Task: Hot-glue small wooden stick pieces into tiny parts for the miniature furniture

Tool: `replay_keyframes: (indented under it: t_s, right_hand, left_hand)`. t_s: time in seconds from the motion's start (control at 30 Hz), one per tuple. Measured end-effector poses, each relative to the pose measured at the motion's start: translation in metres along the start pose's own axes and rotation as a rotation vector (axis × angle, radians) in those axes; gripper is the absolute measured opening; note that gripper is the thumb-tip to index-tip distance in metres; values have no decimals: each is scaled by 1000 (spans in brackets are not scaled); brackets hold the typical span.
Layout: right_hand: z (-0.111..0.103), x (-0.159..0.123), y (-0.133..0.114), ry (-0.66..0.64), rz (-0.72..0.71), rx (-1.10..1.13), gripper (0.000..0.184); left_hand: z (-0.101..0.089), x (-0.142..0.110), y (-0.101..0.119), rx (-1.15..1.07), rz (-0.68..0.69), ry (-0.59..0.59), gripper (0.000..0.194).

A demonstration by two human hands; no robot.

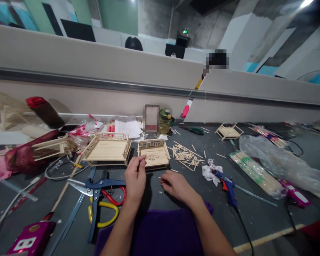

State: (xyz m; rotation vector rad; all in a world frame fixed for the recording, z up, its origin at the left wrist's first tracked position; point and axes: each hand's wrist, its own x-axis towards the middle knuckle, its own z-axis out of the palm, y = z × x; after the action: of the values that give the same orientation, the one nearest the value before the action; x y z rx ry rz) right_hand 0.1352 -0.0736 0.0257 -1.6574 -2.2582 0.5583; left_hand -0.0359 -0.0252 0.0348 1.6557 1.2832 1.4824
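Observation:
My left hand is at the front left corner of a small model bench made of wooden sticks, its fingers bent and pressed together. Short stick pieces lie on the bench's seat. To the right, my right hand hovers low over the dark table with its fingers curled into a pinch. Whatever either hand holds, if anything, is hidden or too small to name. A larger stick model bed stands left of the bench. A pile of cut sticks lies to the bench's right.
Ratchet cutters and scissors lie left of my arms. A blue glue gun rests on the right, near a white cloth and a bag of sticks. A phone stands behind the bench; pliers lie further right.

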Motion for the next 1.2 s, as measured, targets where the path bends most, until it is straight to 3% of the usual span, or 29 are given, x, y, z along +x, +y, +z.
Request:
replay_keyframes:
  t_s: [0.17, 0.37, 0.5, 0.67, 0.83, 0.93, 1.07, 1.2]
  right_hand:
    - [4, 0, 7, -43, -29, 57, 17]
    - [8, -4, 15, 25, -17, 224, 24]
    - [14, -2, 20, 113, -33, 159, 30]
    - [22, -1, 19, 57, -66, -18, 36]
    - [18, -5, 18, 46, -135, 107, 30]
    - [18, -5, 12, 100, -184, 125, 37]
    - [26, 2, -5, 57, -357, -26, 53]
    - [31, 9, -12, -47, -440, -240, 46]
  left_hand:
    - [2, -5, 10, 4, 58, -27, 20]
    - [3, -8, 15, -12, 75, -6, 21]
    - [1, -6, 16, 2, 69, -9, 22]
    - [-1, -7, 17, 20, 118, -34, 21]
    - [0, -9, 21, 10, 141, -19, 20]
    - [-1, -8, 21, -15, 136, 2, 19]
    - [-1, -7, 17, -54, 119, 22, 19]
    - [1, -6, 13, -79, 95, 20, 20]
